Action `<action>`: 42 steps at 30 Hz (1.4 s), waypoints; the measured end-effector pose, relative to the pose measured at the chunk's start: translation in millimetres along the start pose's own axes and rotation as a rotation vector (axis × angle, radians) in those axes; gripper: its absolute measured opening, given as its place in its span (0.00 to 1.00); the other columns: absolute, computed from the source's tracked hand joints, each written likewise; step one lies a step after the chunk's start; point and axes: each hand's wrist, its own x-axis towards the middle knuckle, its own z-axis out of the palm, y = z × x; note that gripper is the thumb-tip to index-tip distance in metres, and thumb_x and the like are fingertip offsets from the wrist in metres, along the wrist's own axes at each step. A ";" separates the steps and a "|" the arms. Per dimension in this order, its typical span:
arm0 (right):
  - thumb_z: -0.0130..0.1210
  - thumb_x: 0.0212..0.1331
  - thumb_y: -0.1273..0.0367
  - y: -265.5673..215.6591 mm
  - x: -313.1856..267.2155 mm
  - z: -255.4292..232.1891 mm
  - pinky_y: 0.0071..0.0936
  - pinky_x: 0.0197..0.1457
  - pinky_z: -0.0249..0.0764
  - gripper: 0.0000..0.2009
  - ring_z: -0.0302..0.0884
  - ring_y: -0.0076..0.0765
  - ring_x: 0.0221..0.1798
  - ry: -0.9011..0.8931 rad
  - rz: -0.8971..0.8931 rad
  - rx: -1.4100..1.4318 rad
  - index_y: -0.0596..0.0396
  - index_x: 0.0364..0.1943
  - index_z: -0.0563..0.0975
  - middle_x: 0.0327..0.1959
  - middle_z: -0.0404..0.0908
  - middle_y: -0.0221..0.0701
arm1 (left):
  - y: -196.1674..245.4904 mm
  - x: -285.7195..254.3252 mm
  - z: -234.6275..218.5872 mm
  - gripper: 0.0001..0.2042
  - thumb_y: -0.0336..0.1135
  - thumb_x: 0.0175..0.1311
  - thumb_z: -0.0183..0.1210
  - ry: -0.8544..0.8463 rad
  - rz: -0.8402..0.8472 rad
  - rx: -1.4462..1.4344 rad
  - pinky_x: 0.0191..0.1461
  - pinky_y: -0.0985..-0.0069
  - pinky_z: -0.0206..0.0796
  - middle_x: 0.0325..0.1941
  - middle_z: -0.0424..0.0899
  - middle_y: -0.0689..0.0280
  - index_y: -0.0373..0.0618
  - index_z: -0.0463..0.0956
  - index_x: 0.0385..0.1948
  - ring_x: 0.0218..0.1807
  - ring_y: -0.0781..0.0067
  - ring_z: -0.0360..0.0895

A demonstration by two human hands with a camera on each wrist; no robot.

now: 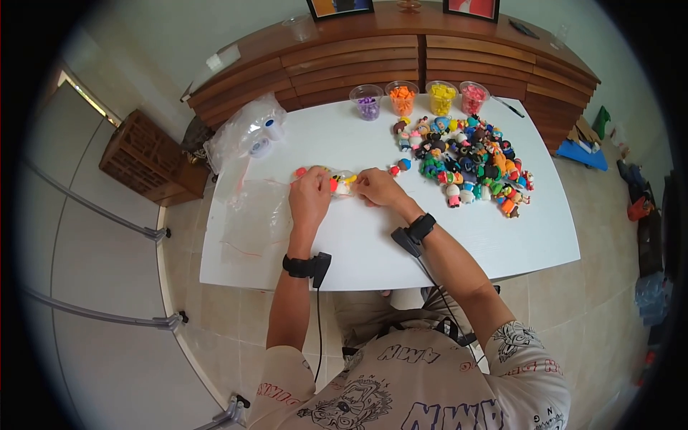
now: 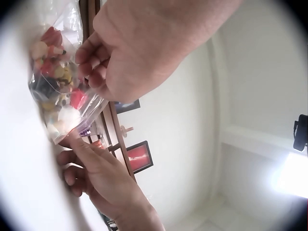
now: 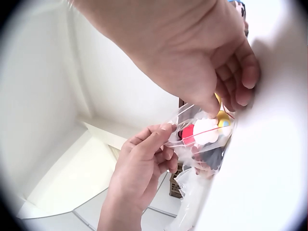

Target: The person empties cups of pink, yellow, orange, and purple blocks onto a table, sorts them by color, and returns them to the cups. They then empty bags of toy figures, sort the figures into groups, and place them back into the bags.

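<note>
A clear zip bag (image 3: 185,154) with a red line along its mouth lies on the white table, filled with several small colourful toy figures (image 2: 60,72). On its left side, my left hand (image 1: 310,197) pinches the bag's edge between thumb and fingers, as the right wrist view shows. At the opposite end, my right hand (image 1: 381,188) holds the bag's corner with thumb and fingertips, its other fingers curled. Inside, a white and red figure (image 3: 206,131) and a yellow one sit close to the mouth. Two loose figures (image 1: 399,167) lie just beyond my right hand.
A large pile of toy figures (image 1: 466,161) covers the table's right part. Cups of purple, orange, yellow (image 1: 442,100) and pink pieces line the back edge beside a pen (image 1: 510,107). At left are flat clear bags (image 1: 261,215) and a plastic sack (image 1: 247,129) with rolls.
</note>
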 end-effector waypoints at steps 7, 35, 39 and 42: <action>0.61 0.61 0.63 -10.0 17.9 -8.4 0.30 0.29 0.80 0.12 0.84 0.29 0.22 0.015 0.005 0.009 0.59 0.28 0.84 0.20 0.85 0.32 | -0.4 6.9 -2.6 0.06 0.33 0.68 0.60 0.028 0.051 0.039 0.33 0.56 0.73 0.23 0.84 0.54 0.42 0.83 0.34 0.28 0.48 0.84; 0.55 0.68 0.65 -51.6 31.8 -70.7 0.24 0.37 0.81 0.11 0.88 0.27 0.35 -0.125 -0.187 0.245 0.58 0.34 0.82 0.38 0.90 0.32 | 39.0 44.4 -38.6 0.05 0.30 0.70 0.59 0.146 0.117 0.127 0.29 0.64 0.68 0.20 0.80 0.56 0.41 0.82 0.35 0.24 0.58 0.81; 0.57 0.63 0.66 -17.4 15.7 -73.2 0.30 0.36 0.82 0.10 0.88 0.32 0.31 -0.058 -0.113 0.003 0.59 0.34 0.85 0.31 0.89 0.35 | 34.4 15.7 11.8 0.05 0.31 0.69 0.58 -0.035 0.220 0.207 0.35 0.50 0.73 0.26 0.85 0.51 0.42 0.79 0.33 0.30 0.43 0.83; 0.57 0.61 0.66 12.1 1.8 -86.7 0.43 0.44 0.82 0.09 0.88 0.49 0.36 0.150 -0.230 -0.181 0.56 0.35 0.85 0.34 0.88 0.44 | 51.9 -3.4 29.9 0.05 0.31 0.68 0.58 -0.073 0.230 0.225 0.37 0.49 0.74 0.26 0.85 0.50 0.41 0.80 0.37 0.32 0.43 0.84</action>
